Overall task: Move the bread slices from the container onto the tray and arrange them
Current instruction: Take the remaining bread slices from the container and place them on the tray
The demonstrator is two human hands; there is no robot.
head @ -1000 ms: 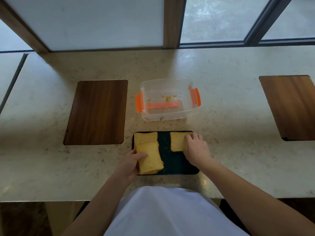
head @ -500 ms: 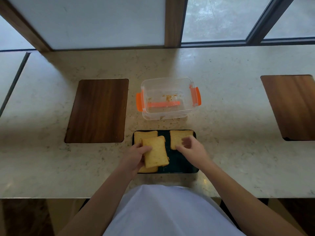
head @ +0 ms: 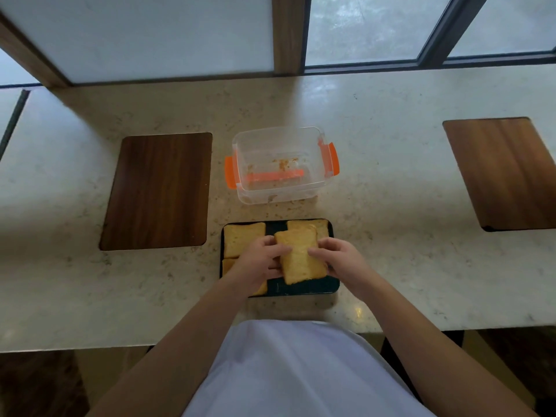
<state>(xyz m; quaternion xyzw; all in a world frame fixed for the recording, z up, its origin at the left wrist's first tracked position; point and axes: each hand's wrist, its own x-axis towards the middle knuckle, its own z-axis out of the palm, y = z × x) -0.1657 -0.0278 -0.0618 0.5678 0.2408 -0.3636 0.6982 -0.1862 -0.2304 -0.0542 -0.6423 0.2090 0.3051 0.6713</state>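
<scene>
A bread slice (head: pixel 301 255) is gripped at its sides by the left hand (head: pixel 258 263) and right hand (head: pixel 340 260), likely for placing at the tray's (head: pixel 307 288) near right corner. The container (head: pixel 281 164) holds only crumbs.

A café or home window-side counter: pale stone countertop (head: pixel 391 176), inset wooden boards (head: pixel 159 191), tall window panes (head: pixel 361 25).

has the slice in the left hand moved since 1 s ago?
Yes. The held slice has shifted right across the tray, from the near-left part toward the centre, and now sits between the left hand and right hand.
</scene>
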